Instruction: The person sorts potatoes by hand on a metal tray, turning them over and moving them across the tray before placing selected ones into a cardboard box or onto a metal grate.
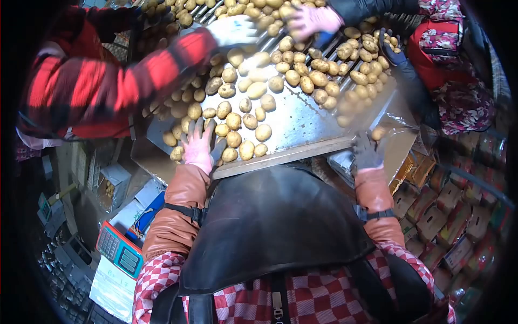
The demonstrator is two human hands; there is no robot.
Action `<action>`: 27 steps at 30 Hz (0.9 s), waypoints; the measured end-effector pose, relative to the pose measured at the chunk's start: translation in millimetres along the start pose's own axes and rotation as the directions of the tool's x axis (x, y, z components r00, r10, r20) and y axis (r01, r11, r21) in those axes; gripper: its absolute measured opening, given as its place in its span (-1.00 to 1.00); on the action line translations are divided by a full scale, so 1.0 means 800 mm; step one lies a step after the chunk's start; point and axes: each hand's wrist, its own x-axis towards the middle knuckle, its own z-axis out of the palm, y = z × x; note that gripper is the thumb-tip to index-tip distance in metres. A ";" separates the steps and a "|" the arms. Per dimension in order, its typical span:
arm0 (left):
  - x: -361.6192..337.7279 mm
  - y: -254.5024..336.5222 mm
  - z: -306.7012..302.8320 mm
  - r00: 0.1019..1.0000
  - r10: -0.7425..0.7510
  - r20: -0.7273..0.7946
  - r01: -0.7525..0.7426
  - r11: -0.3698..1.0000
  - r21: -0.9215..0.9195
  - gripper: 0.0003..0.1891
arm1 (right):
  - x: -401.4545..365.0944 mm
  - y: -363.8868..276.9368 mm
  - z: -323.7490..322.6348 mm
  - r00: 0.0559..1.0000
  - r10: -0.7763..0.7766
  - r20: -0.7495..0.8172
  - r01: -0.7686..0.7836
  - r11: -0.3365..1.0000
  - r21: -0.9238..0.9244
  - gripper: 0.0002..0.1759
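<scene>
Item, my left hand, gloved in pink and grey: palm down at the near left of the metal tabletop, fingers spread and pointing away from me, closed round nothing that I can see. Loose potatoes lie just beside it, most to its right, a few to its left, one just beyond its fingertips.

Item, my right hand, gloved, blurred: past the right end of the wooden edge strip, beside clear plastic and a cardboard carton. Fingers extended, not curled in.

Item, single potato: beyond the right hand and slightly to its right, at the fingertips; whether they touch, I cannot tell. Much nearer my right hand than my left, well apart from the potatoes by the left. Nearly round in outline; long axis not legible through the blur.

Item, farther back: a co-worker's white glove and another's pink glove, both blurred, above the potatoes at the far side; a dark glove at the right-hand heap.
</scene>
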 end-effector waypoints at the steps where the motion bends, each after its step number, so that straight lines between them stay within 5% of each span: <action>1: 0.005 0.007 -0.002 0.998 -0.030 0.054 0.028 0.999 0.038 -0.27 | -0.024 -0.010 0.026 0.978 -0.103 -0.180 0.105 0.994 0.001 -0.44; 2: 0.009 0.013 -0.002 0.992 -0.063 0.108 0.055 0.995 0.078 -0.24 | -0.035 -0.011 0.046 0.914 -0.198 -0.354 0.205 0.979 -0.016 -0.44; 4: 0.017 0.019 -0.001 0.990 -0.084 0.111 0.080 0.996 0.047 -0.24 | 0.022 -0.011 0.078 0.919 -0.265 -0.293 0.069 0.839 -0.540 -0.49; 6: 0.024 0.024 -0.006 0.986 -0.117 0.120 0.113 0.993 0.040 -0.23 | 0.056 -0.017 0.155 0.882 -0.453 -0.129 0.245 0.675 -0.695 -0.54; 7: 0.025 0.024 -0.005 0.986 -0.121 0.118 0.116 0.992 0.049 -0.23 | 0.115 -0.016 0.140 0.688 -0.629 0.362 0.439 -0.036 -0.898 -0.47; 8: 0.022 0.023 -0.004 0.985 -0.123 0.119 0.117 0.991 0.061 -0.22 | 0.113 -0.031 0.207 0.762 -0.500 0.411 0.230 -0.384 -0.894 -0.38; 9: 0.021 0.022 -0.002 0.986 -0.119 0.121 0.112 0.992 0.063 -0.22 | 0.128 -0.031 0.221 0.847 -0.384 0.368 0.135 -0.515 -0.847 -0.33; 12: 0.006 0.014 0.005 0.993 -0.080 0.087 0.076 0.996 0.052 -0.28 | 0.130 -0.039 0.214 0.871 -0.352 0.344 0.140 -0.492 -0.859 -0.47; 15: 0.003 0.014 0.005 0.997 -0.039 0.062 0.036 0.998 0.049 -0.34 | 0.085 -0.049 0.203 0.855 -0.442 0.273 0.276 -0.058 -0.959 -0.36; 16: 0.001 0.014 0.004 0.996 -0.041 0.076 0.039 0.999 0.035 -0.35 | 0.100 -0.043 0.178 0.875 -0.379 0.299 0.401 0.224 -0.888 -0.35; 18: 0.006 0.010 -0.004 0.996 -0.036 0.085 0.034 0.999 0.028 -0.35 | 0.130 -0.019 0.081 0.833 -0.368 0.413 0.552 0.599 -0.580 -0.31; 20: 0.023 0.005 -0.012 0.995 0.075 -0.066 -0.074 0.997 0.020 -0.41 | 0.080 -0.013 0.017 0.898 -0.382 0.220 0.432 0.859 -0.275 -0.27; 21: 0.033 0.003 -0.015 0.982 0.126 -0.138 -0.125 0.992 0.017 -0.44 | 0.037 -0.023 0.013 0.967 -0.252 -0.028 0.249 0.965 -0.078 -0.25; 23: 0.066 -0.009 -0.026 0.966 0.166 -0.196 -0.206 0.958 -0.199 -0.53 | -0.023 -0.029 0.016 0.954 -0.033 -0.299 0.160 0.899 0.409 -0.19; 24: 0.085 -0.021 -0.025 0.970 0.166 -0.178 -0.209 0.941 -0.265 -0.52 | -0.024 -0.026 0.017 0.953 -0.038 -0.301 0.163 0.901 0.402 -0.19; 25: 0.104 -0.026 -0.028 0.974 0.166 -0.156 -0.210 0.921 -0.329 -0.52 | -0.022 -0.018 0.018 0.938 -0.102 -0.331 0.157 0.977 0.144 -0.23; 27: 0.133 -0.004 -0.021 0.970 0.050 -0.238 -0.079 0.991 -0.113 -0.43 | -0.011 -0.007 0.048 0.934 -0.204 -0.293 0.119 0.952 -0.281 -0.33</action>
